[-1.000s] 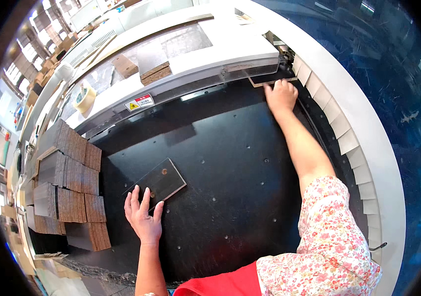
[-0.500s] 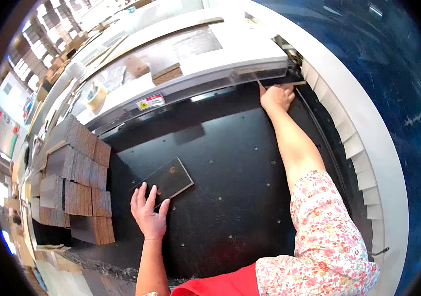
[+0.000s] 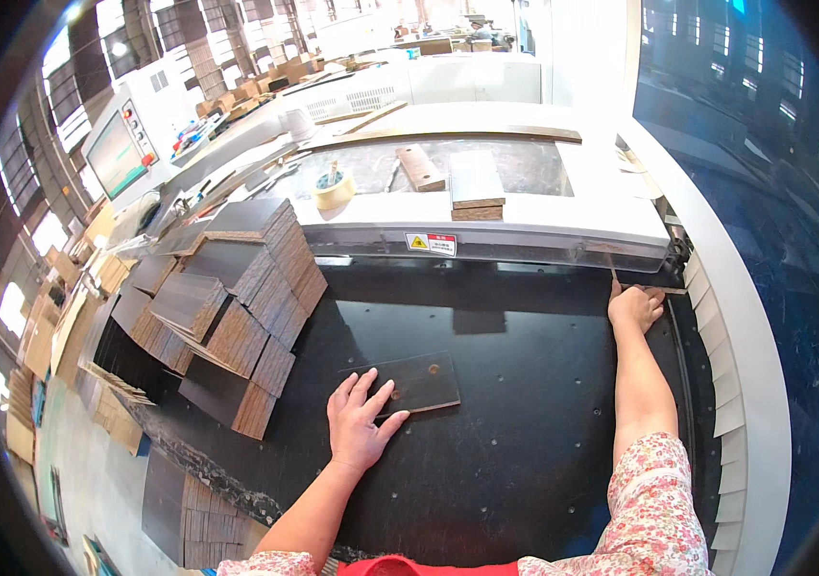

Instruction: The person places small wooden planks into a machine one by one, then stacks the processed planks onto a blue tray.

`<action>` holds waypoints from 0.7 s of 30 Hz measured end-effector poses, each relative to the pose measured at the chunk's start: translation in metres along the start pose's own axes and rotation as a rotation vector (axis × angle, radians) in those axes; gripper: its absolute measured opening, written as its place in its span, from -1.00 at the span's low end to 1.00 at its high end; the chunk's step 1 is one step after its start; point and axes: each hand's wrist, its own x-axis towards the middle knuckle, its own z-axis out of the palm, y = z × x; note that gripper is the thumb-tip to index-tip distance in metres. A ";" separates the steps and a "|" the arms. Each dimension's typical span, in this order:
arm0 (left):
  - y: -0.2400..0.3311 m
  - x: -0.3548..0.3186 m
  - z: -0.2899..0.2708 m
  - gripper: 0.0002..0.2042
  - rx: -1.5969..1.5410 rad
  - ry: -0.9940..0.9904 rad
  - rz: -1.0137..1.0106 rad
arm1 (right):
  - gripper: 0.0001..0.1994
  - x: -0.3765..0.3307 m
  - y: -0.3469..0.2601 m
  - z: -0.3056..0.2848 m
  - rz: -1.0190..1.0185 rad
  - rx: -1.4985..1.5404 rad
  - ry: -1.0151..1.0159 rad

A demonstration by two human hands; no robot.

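Observation:
My left hand (image 3: 360, 422) lies with spread fingers over the left end of a dark, flat rectangular board (image 3: 433, 379). The board has round holes and rests on a black table surface (image 3: 486, 461). Out at the far right, my right hand (image 3: 634, 307) reaches to the lower edge of the white machine beam (image 3: 563, 221). Its fingers are curled beside a thin pale edge (image 3: 671, 290), with one digit pointing up toward the beam. What those fingers grip is hidden.
Stacks of dark-faced boards with brown edges (image 3: 270, 288) stand at the left. On the beam lie a tape roll (image 3: 335, 190), a holed brown strip (image 3: 420, 168) and small stacked boards (image 3: 477, 187). A ribbed white cover (image 3: 717, 355) borders the right side. A control screen (image 3: 121, 154) stands far left.
The view has tilted up and turned left, so the scene sits lower and further right. Both hands keep their places, the left on the board and the right at the beam's edge.

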 end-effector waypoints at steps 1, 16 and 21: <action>0.000 0.000 0.000 -0.54 0.001 -0.001 -0.002 | -0.18 -0.001 -0.001 0.001 -0.004 0.007 0.007; 0.003 -0.003 -0.004 -0.48 -0.074 0.004 0.086 | -0.39 -0.160 -0.041 -0.016 -1.204 0.607 0.079; -0.001 -0.005 0.001 -0.52 -0.280 0.028 0.169 | -0.24 -0.267 -0.057 -0.048 -1.597 0.267 -0.173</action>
